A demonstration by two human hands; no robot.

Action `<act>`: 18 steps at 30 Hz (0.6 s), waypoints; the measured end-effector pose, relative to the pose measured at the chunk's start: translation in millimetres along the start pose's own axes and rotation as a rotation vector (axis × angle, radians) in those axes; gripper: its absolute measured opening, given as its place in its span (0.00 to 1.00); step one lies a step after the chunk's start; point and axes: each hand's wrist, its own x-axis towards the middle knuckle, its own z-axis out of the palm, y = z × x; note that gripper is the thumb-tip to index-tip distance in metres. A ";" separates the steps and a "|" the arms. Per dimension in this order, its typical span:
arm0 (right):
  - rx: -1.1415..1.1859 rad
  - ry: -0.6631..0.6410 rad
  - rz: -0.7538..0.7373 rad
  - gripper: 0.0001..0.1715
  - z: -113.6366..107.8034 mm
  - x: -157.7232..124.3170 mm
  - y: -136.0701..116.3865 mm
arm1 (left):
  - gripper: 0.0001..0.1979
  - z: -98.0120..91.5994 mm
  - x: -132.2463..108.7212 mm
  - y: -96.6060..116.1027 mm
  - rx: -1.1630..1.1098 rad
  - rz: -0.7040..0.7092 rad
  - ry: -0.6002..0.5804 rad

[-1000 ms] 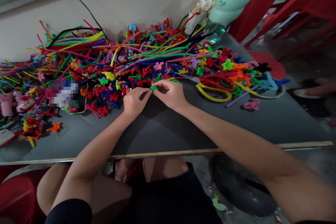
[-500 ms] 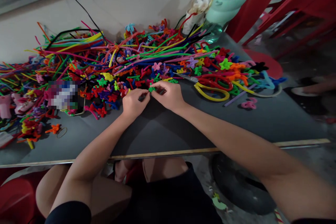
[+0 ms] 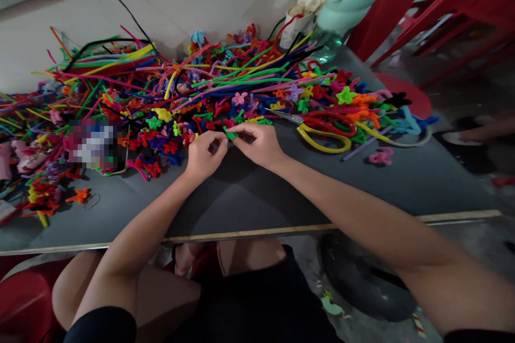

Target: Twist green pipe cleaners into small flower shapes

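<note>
My left hand (image 3: 205,154) and my right hand (image 3: 258,142) meet over the grey table (image 3: 249,198), fingertips pinched together on a small green pipe-cleaner piece (image 3: 230,134). Both hands are closed around it. Just behind them spreads a big heap of coloured pipe cleaners (image 3: 169,86) and little twisted flower shapes (image 3: 161,147). Yellow-handled scissors (image 3: 317,136) lie to the right of my right hand, blades pointing left.
A mint green jug (image 3: 350,0) and a white cup (image 3: 298,19) stand at the back right. A pink loop (image 3: 380,157) lies alone at the right. An orange flower (image 3: 78,195) lies at the left. Red plastic chairs (image 3: 442,0) stand beyond the table.
The hands stay pinched on the green piece, with small finger shifts as it is turned. The view has drifted slightly.
</note>
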 end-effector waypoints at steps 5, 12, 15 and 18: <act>0.122 -0.031 0.062 0.13 -1.0 1.9 4.2 | 0.08 1.5 2.7 -6.8 -0.188 -0.095 -0.074; 0.439 -0.043 0.337 0.22 8.2 7.5 9.7 | 0.10 11.2 1.2 -14.5 -0.236 -0.198 -0.035; 0.397 -0.034 0.362 0.16 8.8 7.4 10.3 | 0.09 8.5 1.1 -12.5 -0.164 -0.176 0.011; 0.275 0.009 0.325 0.11 6.6 5.4 7.5 | 0.08 3.3 1.5 -8.6 -0.036 -0.062 0.040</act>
